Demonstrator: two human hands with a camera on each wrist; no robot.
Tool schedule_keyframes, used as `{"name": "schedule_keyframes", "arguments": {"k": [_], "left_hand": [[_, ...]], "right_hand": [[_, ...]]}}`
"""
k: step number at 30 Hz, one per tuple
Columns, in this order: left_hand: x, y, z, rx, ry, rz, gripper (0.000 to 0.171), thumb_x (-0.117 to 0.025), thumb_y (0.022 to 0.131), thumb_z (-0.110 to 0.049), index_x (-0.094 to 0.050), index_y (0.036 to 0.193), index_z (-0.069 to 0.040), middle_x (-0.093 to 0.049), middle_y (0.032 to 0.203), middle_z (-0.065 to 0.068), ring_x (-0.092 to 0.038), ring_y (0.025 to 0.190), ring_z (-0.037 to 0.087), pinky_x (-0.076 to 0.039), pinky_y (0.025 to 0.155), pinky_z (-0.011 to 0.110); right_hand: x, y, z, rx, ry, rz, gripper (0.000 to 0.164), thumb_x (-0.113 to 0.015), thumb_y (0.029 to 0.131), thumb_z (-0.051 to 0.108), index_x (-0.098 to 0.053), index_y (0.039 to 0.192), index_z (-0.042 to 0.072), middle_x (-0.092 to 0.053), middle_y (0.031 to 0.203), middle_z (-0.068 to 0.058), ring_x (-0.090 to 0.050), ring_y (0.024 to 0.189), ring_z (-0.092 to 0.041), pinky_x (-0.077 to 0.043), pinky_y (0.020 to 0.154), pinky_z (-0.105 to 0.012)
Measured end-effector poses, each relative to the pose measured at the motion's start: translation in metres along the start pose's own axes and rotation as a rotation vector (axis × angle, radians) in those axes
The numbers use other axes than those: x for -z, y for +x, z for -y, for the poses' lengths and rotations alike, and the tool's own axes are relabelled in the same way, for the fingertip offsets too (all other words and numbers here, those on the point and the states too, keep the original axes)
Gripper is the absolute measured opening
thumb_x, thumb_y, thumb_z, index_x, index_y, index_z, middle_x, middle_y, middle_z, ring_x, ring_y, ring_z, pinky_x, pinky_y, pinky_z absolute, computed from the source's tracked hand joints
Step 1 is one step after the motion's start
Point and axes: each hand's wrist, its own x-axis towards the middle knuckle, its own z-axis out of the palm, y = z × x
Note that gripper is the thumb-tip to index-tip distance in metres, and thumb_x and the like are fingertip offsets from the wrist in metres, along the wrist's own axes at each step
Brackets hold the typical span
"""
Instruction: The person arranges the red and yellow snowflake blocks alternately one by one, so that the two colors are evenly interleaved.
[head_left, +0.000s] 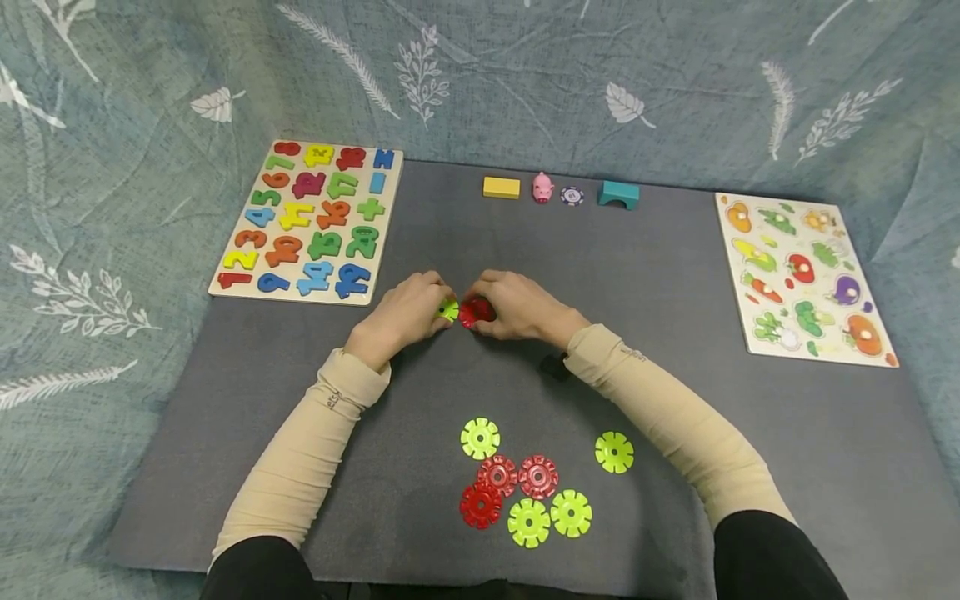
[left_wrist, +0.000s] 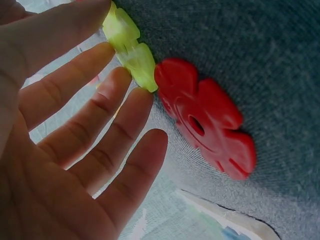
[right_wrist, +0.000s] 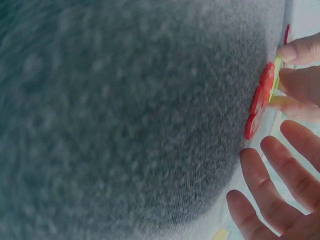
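A yellow-green notched disc (head_left: 447, 310) is pinched at its edge by my left hand (head_left: 405, 312), thumb and fingertips against it in the left wrist view. Right beside it lies a red notched disc (left_wrist: 202, 117), its edge meeting the yellow-green one. My right hand (head_left: 517, 307) arches around the red disc in the head view. The right wrist view shows the right fingers (right_wrist: 270, 195) spread and loosely bent, apart from the red disc. Nearer the body lie loose discs, several yellow-green (head_left: 528, 523) and three red (head_left: 538, 477).
A number puzzle board (head_left: 315, 221) lies at left, a vegetable puzzle board (head_left: 810, 279) at right. Along the back stand a yellow block (head_left: 501, 187), a pink pig figure (head_left: 542, 187), a poker chip (head_left: 572, 196) and a teal arch block (head_left: 618, 195).
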Motion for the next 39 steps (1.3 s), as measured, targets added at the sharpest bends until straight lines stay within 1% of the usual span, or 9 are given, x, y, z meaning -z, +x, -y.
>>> {"name": "schedule_keyframes", "arguments": {"k": [6,10,13,17,19,25,29,35,39], "left_hand": [[0.002,0.000,-0.002,0.012,0.026,0.009,0.036,-0.073,0.086,-0.022,-0.068,0.117,-0.005,-0.061,0.116,0.015,-0.059,0.102,0.030,-0.053,0.082,0.046],[0.006,0.000,-0.004,0.013,0.036,-0.013,0.041,-0.078,0.082,-0.024,-0.068,0.116,-0.004,-0.059,0.116,0.016,-0.058,0.101,0.030,-0.052,0.087,0.045],[0.008,0.003,-0.008,-0.015,0.033,-0.023,0.044,-0.080,0.080,-0.025,-0.068,0.117,-0.003,-0.060,0.115,0.016,-0.059,0.100,0.030,-0.051,0.089,0.044],[0.007,0.011,-0.014,-0.074,0.023,0.001,0.044,-0.077,0.082,-0.027,-0.067,0.117,-0.002,-0.063,0.113,0.015,-0.060,0.098,0.029,-0.052,0.088,0.042],[0.004,0.015,-0.017,-0.089,0.015,0.013,0.043,-0.076,0.083,-0.027,-0.067,0.118,-0.002,-0.064,0.112,0.015,-0.060,0.096,0.027,-0.052,0.087,0.041],[-0.003,0.024,-0.025,-0.112,0.026,0.039,0.042,-0.073,0.085,-0.028,-0.067,0.118,-0.004,-0.064,0.112,0.014,-0.060,0.096,0.027,-0.052,0.087,0.040],[-0.006,0.027,-0.028,-0.133,0.046,0.047,0.036,-0.073,0.086,-0.026,-0.069,0.115,-0.004,-0.064,0.109,0.013,-0.061,0.096,0.028,-0.051,0.088,0.041],[-0.006,0.029,-0.032,-0.135,0.060,0.052,0.030,-0.075,0.084,-0.021,-0.072,0.108,-0.003,-0.063,0.103,0.014,-0.061,0.091,0.028,-0.051,0.087,0.040],[-0.004,0.031,-0.036,-0.129,0.049,0.049,0.031,-0.077,0.083,-0.020,-0.072,0.107,-0.002,-0.062,0.099,0.015,-0.060,0.087,0.027,-0.052,0.085,0.039]], "right_hand": [[0.004,-0.005,-0.003,-0.003,-0.014,-0.021,0.039,-0.070,0.086,0.029,-0.067,0.117,0.007,-0.065,0.109,-0.007,-0.059,0.084,-0.017,-0.051,0.077,-0.032],[0.007,-0.010,-0.003,-0.012,-0.016,-0.022,0.039,-0.070,0.086,0.030,-0.067,0.118,0.008,-0.065,0.110,-0.007,-0.058,0.085,-0.017,-0.051,0.078,-0.033],[0.009,-0.016,-0.005,-0.022,-0.015,-0.024,0.040,-0.070,0.086,0.030,-0.067,0.119,0.009,-0.065,0.112,-0.007,-0.058,0.087,-0.018,-0.051,0.080,-0.034],[0.011,-0.026,-0.007,-0.034,-0.021,-0.026,0.041,-0.070,0.086,0.031,-0.066,0.121,0.010,-0.065,0.114,-0.006,-0.058,0.087,-0.017,-0.052,0.080,-0.034],[0.011,-0.031,-0.009,-0.032,-0.024,-0.027,0.041,-0.070,0.086,0.031,-0.066,0.121,0.010,-0.065,0.114,-0.006,-0.058,0.085,-0.016,-0.052,0.079,-0.034],[0.010,-0.046,-0.016,-0.032,-0.032,-0.043,0.041,-0.070,0.086,0.033,-0.066,0.120,0.010,-0.066,0.115,-0.006,-0.060,0.087,-0.016,-0.052,0.079,-0.035],[0.009,-0.057,-0.021,-0.040,-0.035,-0.057,0.041,-0.071,0.086,0.035,-0.067,0.119,0.011,-0.066,0.114,-0.005,-0.061,0.085,-0.016,-0.053,0.077,-0.035],[0.013,-0.072,-0.025,-0.032,-0.037,-0.078,0.041,-0.071,0.085,0.037,-0.068,0.118,0.012,-0.067,0.113,-0.004,-0.066,0.088,-0.019,-0.054,0.079,-0.037],[0.019,-0.085,-0.028,-0.035,-0.035,-0.072,0.040,-0.072,0.085,0.036,-0.068,0.116,0.012,-0.067,0.112,-0.004,-0.065,0.082,-0.018,-0.054,0.075,-0.036]]}}
